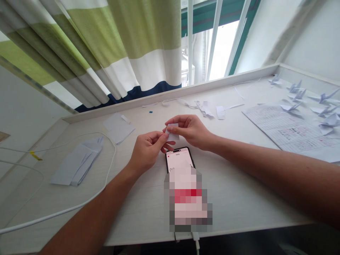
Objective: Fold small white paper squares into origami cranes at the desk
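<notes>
A small folded piece of white paper (173,132) is held up between both hands, above the top end of a phone (179,161). My left hand (150,148) pinches its left edge between thumb and fingers. My right hand (190,130) grips its upper part, thumb in front and fingers behind. The phone lies on the white table (143,205) with its screen lit; its lower part is blurred out.
Folded papers (78,161) and square sheets (119,128) lie at the left, near a white cable (113,161). Paper scraps (204,109) lie behind the hands. Several folded paper cranes (292,108) and a written sheet (300,131) occupy the right. A curtain (148,35) hangs behind.
</notes>
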`<action>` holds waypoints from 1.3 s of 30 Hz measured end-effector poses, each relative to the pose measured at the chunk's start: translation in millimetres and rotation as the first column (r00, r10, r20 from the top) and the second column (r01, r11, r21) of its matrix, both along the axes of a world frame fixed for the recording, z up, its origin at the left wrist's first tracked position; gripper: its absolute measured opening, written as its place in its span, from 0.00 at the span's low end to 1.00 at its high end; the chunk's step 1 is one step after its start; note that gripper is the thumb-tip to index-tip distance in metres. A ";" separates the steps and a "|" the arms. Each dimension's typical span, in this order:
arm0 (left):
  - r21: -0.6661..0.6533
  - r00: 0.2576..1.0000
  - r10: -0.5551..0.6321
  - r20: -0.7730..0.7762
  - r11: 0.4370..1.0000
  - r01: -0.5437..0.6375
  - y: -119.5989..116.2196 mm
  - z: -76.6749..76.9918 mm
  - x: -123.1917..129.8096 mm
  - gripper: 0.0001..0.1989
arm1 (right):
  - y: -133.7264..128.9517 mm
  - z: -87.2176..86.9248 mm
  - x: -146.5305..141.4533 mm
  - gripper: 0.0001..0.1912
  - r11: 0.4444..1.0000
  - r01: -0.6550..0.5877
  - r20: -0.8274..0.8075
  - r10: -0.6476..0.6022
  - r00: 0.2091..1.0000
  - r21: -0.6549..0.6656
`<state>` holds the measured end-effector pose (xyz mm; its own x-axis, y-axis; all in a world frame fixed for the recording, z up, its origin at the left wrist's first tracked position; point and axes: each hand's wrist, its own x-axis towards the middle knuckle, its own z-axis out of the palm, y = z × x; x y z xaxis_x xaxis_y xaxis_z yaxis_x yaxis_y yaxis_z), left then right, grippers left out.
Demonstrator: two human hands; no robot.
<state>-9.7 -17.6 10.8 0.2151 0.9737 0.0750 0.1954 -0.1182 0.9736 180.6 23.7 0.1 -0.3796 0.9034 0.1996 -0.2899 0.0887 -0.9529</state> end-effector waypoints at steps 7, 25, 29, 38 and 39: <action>-0.063 0.999 -0.028 0.045 0.998 0.031 2.9 4.5 -0.9 0.18 | -0.9 0.1 -0.9 0.14 1.000 0.021 0.022 -0.021 1.000 0.021; -0.134 0.986 -0.045 0.164 0.989 0.067 3.2 4.5 -0.1 0.27 | 1.1 0.6 -1.9 0.13 0.997 0.045 -0.037 -0.043 0.998 0.061; -0.120 0.993 -0.068 0.098 0.990 0.080 2.7 5.5 0.0 0.25 | 0.7 0.4 -2.1 0.12 0.998 0.023 -0.053 -0.020 0.998 0.057; -0.121 0.992 0.014 0.126 0.993 0.001 5.1 2.2 -1.4 0.20 | 0.1 1.6 -1.8 0.10 0.991 0.097 -0.005 -0.097 0.995 0.091; -0.120 0.989 0.042 0.140 0.992 -0.026 6.2 1.9 -2.2 0.20 | 1.8 1.5 -0.2 0.11 0.984 0.129 0.006 -0.131 0.991 0.120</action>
